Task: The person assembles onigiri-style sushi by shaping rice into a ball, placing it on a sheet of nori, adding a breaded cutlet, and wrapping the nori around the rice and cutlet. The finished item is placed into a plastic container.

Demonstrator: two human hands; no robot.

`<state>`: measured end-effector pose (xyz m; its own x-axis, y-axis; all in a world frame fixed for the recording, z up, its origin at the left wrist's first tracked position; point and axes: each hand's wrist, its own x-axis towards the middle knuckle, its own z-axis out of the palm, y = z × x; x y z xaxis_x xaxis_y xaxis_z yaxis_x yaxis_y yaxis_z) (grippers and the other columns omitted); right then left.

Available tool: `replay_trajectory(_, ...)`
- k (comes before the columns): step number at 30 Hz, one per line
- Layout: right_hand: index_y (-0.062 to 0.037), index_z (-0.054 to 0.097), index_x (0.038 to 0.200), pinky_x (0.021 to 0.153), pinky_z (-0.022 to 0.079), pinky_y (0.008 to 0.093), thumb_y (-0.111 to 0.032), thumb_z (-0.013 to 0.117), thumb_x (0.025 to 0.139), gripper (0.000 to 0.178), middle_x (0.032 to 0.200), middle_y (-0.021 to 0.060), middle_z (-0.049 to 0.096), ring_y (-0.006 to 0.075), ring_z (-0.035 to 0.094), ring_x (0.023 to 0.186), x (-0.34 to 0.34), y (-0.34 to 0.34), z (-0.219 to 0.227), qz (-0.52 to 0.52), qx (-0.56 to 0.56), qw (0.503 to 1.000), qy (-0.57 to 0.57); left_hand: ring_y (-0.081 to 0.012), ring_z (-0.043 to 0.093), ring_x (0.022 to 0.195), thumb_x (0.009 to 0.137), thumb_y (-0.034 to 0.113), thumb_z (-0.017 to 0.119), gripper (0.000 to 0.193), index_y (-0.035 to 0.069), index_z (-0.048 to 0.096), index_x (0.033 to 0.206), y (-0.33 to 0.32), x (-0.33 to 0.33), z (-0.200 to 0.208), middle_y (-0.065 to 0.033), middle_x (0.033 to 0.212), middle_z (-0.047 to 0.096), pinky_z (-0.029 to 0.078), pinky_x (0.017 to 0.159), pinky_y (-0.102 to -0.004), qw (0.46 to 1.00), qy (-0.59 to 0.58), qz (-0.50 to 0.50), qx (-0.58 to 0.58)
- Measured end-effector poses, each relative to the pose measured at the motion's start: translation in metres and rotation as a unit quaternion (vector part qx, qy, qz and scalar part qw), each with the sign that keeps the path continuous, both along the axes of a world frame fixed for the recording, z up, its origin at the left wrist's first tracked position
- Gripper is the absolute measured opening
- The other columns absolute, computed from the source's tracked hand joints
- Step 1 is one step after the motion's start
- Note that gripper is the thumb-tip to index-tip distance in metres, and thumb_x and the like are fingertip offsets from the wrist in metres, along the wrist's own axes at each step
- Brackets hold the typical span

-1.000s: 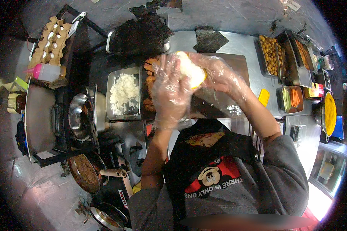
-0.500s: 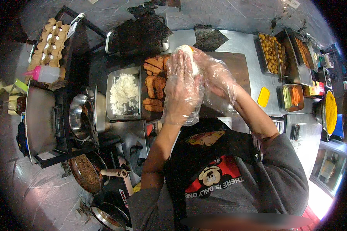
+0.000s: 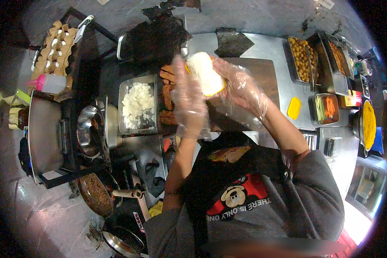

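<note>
In my gloved right hand (image 3: 241, 88) is a yellow-edged mold packed with white rice (image 3: 205, 74), its rice face turned up. The fingers close around its right side. Beside it on the left, my gloved left hand (image 3: 187, 92) has its fingers stretched out; motion blurs them. Both hands wear loose clear plastic gloves. Below the mold lies a dark cutting board (image 3: 258, 81). Breaded brown pieces (image 3: 167, 96) sit at the board's left end, partly hidden by my left hand. Farther left is a metal tray (image 3: 154, 122) of white rice (image 3: 137, 103).
A flat yellow piece (image 3: 293, 108) lies right of the board. Near it stand a tray of cut vegetables (image 3: 327, 108), a tray of small round brown items (image 3: 301, 60) and a yellow-filled pan (image 3: 368, 125). Leftward are a metal bowl (image 3: 88, 131) and an egg carton (image 3: 53, 51).
My left hand has moved left off the rice, baring its white face and the yellow edge. The mold has tilted and turned upward in my right hand.
</note>
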<state>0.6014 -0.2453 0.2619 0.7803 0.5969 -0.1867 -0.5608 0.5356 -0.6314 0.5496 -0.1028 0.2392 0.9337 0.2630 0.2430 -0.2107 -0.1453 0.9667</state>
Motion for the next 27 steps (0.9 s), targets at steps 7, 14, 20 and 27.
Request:
replay_trajectory(7, 0.0046, 0.058, 0.127, 0.096, 0.049, 0.0294, -0.026, 0.061, 0.098, 0.042, 0.121, 0.0111, 0.065, 0.0177, 0.064, 0.106, 0.003, 0.007, -0.013, -0.013, -0.164, 0.985, -0.059, -0.0291, 0.054, 0.126, 0.1, 0.057, 0.041, 0.058, 0.012, 0.054, 0.135, 0.006, 0.028, -0.02, -0.0123, 0.136, 0.057, 0.045, 0.104, -0.0512, 0.761, 0.137, -0.138, -0.619)
replay_trajectory(14, 0.0058, 0.061, 0.123, 0.096, 0.05, 0.0327, -0.019, 0.068, 0.092, 0.041, 0.119, 0.0112, 0.067, 0.02, 0.063, 0.109, 0.02, -0.018, -0.057, 0.06, -0.097, 0.989, -0.095, -0.0319, 0.058, 0.12, 0.102, 0.053, 0.04, 0.05, 0.015, 0.055, 0.13, 0.012, 0.027, -0.047, -0.0106, 0.135, 0.059, 0.047, 0.102, -0.053, 0.714, 0.144, -0.237, -0.643)
replay_trajectory(20, 0.0022, 0.062, 0.124, 0.094, 0.053, 0.0388, -0.018, 0.065, 0.092, 0.038, 0.123, 0.0097, 0.068, 0.0251, 0.065, 0.111, 0.012, -0.02, -0.028, 0.048, -0.351, 0.925, -0.137, -0.0388, 0.052, 0.125, 0.102, 0.055, 0.035, 0.056, 0.011, 0.053, 0.131, 0.004, 0.035, -0.055, -0.0155, 0.137, 0.055, 0.041, 0.105, -0.0625, 0.737, 0.147, -0.121, -0.648)
replay_trajectory(27, -0.0104, 0.067, 0.124, 0.081, 0.054, 0.0411, -0.028, 0.063, 0.095, 0.034, 0.106, 0.0168, 0.071, 0.032, 0.07, 0.091, -0.017, -0.064, -0.067, -0.017, -0.675, 0.636, -0.373, -0.0399, 0.047, 0.121, 0.1, 0.06, 0.037, 0.05, 0.019, 0.051, 0.125, 0.028, 0.025, -0.065, -0.0122, 0.123, 0.051, 0.024, 0.093, -0.0878, 0.702, 0.141, -0.135, -0.685)
